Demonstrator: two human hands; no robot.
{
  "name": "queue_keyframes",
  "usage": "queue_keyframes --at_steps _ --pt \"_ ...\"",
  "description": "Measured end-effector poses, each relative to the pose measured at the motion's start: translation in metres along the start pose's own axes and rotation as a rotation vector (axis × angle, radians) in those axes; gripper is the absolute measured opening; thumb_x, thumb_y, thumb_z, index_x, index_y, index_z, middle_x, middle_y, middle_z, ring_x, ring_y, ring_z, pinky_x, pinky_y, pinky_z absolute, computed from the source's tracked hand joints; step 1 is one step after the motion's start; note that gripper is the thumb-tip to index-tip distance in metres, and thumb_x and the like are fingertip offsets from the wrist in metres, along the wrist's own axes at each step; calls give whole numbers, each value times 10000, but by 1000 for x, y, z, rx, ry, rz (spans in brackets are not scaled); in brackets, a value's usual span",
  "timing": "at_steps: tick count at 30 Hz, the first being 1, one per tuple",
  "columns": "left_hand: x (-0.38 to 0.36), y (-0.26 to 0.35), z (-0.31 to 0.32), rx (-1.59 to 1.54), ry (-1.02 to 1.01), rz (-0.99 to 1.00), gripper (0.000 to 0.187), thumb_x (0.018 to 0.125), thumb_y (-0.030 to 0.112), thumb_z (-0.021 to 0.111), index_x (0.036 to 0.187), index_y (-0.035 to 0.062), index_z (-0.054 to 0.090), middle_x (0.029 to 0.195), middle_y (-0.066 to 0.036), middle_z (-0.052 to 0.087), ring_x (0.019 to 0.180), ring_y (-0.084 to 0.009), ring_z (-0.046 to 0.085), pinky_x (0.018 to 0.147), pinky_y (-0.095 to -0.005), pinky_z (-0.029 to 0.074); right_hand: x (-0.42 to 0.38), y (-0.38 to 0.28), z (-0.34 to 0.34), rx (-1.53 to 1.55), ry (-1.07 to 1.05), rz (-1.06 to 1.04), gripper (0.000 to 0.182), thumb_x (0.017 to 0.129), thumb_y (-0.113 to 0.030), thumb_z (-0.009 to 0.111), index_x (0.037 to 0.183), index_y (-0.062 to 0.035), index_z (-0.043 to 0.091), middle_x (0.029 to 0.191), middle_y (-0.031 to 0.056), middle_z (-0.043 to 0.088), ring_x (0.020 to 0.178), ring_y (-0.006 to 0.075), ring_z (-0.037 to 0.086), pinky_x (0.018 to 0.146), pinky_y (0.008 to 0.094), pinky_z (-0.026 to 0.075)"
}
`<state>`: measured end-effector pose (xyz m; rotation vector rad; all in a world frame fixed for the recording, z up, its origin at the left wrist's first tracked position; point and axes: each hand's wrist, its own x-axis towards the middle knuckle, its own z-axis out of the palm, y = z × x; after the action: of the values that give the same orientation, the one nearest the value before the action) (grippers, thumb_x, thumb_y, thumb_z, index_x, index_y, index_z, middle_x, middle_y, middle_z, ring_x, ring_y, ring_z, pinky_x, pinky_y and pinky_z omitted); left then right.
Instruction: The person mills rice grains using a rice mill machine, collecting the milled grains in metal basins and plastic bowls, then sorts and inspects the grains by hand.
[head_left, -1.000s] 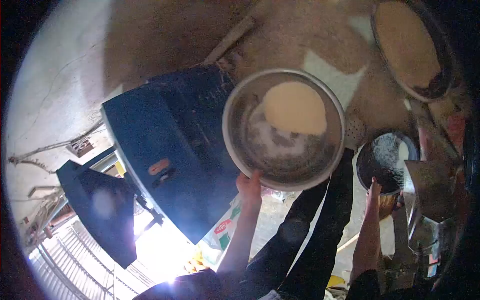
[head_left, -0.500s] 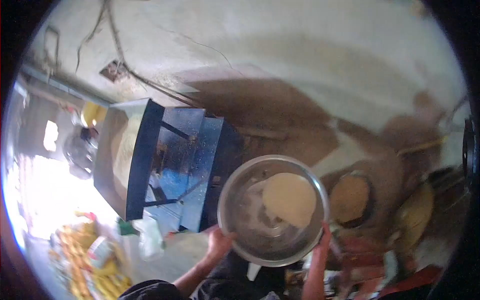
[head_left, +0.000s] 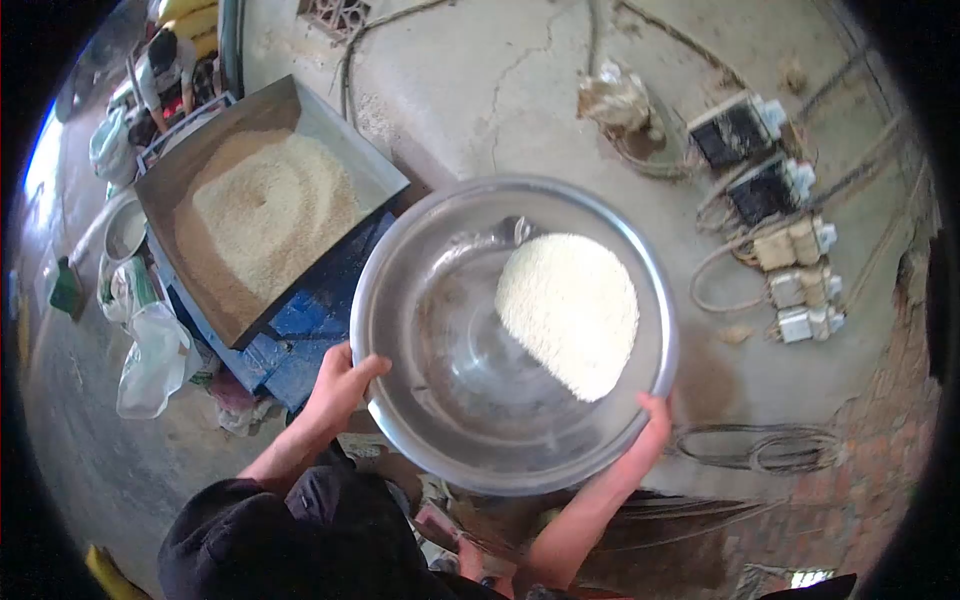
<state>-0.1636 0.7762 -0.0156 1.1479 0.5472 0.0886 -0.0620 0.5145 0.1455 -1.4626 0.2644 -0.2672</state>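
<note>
A wide metal basin (head_left: pixel 450 400) is held up in front of me, its inside facing the camera. White grain that looks like rice (head_left: pixel 575 310) lies in a heap on the right side of its bottom. My left hand (head_left: pixel 345 385) grips the rim at lower left, thumb over the edge. At lower right, my right hand (head_left: pixel 652 425) is closed on the rim, its fingers partly hidden behind the basin. Left of the basin, a square metal hopper (head_left: pixel 345 150) on a blue machine (head_left: pixel 300 330) holds a spread of similar pale grain with a dimple near its middle.
Switch boxes and cables (head_left: pixel 735 135) are fixed to the wall at right. A clear plastic bag (head_left: pixel 150 365) and a round metal bowl (head_left: pixel 125 230) are beside the machine. Another person (head_left: pixel 165 70) is beyond the hopper. A coiled cable (head_left: pixel 770 450) is at lower right.
My view has turned and tilted, bringing the hopper's inside and the wall switch boxes into sight. The basin appears larger and higher in view, closer to the hopper, still in both hands.
</note>
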Motion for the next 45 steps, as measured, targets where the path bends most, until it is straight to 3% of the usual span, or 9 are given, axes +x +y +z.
queue_keyframes --at_steps 8,12,15,19,24,28,33,41,45 --pt "50 27 -35 -494 -67 -82 257 882 120 517 1068 -57 519 887 -109 599 779 -183 596 708 -329 513 -16 -103 191 -129 -402 -148 596 657 10 503 1251 42 465 1144 173 537 980 255 563 853 292 440" --pt "58 29 -39 -750 -69 -249 233 874 137 507 1034 -33 511 894 -114 583 781 -216 595 679 -375 526 -51 -108 288 -192 -667 -261 530 665 51 495 1195 56 511 1079 145 574 906 201 578 789 264 456" --pt "61 21 -49 -937 -211 -355 303 895 145 488 1126 -50 459 1044 -154 556 937 -256 581 863 -414 497 -79 -97 351 -365 -830 -354 461 671 59 497 1126 48 570 976 96 609 835 155 583 745 241 449" --pt "66 40 -47 -1165 -290 -397 324 912 123 468 1175 -63 435 1155 -170 522 1039 -247 554 889 -396 488 -143 -90 398 -530 -1073 -556 414 693 50 490 1094 45 593 983 83 623 872 134 573 786 241 437" --pt "83 59 -48 -1226 -433 -194 397 941 145 431 1275 -51 345 1270 -147 454 1163 -253 466 1028 -421 364 -191 -68 410 -557 -1083 -1155 396 694 27 480 1068 32 610 1024 149 630 1096 221 530 930 310 384" --pt "85 63 -57 -1221 -430 -221 420 943 158 434 1314 -1 319 1291 -133 445 1167 -241 462 1030 -411 357 -198 -65 414 -718 -1083 -1219 422 695 11 461 1091 6 607 1097 202 597 1210 295 446 1033 363 272" --pt "93 66 -56 -1158 -426 -258 429 942 181 454 1315 15 320 1272 -122 456 1152 -241 474 992 -417 400 -195 -71 411 -789 -1051 -1280 443 699 7 455 1118 -7 598 1151 206 568 1215 311 442 1027 360 287" --pt "91 51 -57 -917 -309 -372 368 939 196 484 1249 17 401 1185 -96 504 1062 -203 522 853 -372 495 -157 -92 376 -623 -1058 -965 475 693 37 488 1163 95 526 1157 131 561 1043 178 537 932 267 378" --pt "72 53 -86 -663 -269 -398 424 926 239 516 1266 31 372 1149 -94 508 1028 -200 519 817 -380 481 -143 -99 313 -441 -686 -687 511 707 -3 543 1203 100 481 1128 147 561 1029 194 532 914 281 387"
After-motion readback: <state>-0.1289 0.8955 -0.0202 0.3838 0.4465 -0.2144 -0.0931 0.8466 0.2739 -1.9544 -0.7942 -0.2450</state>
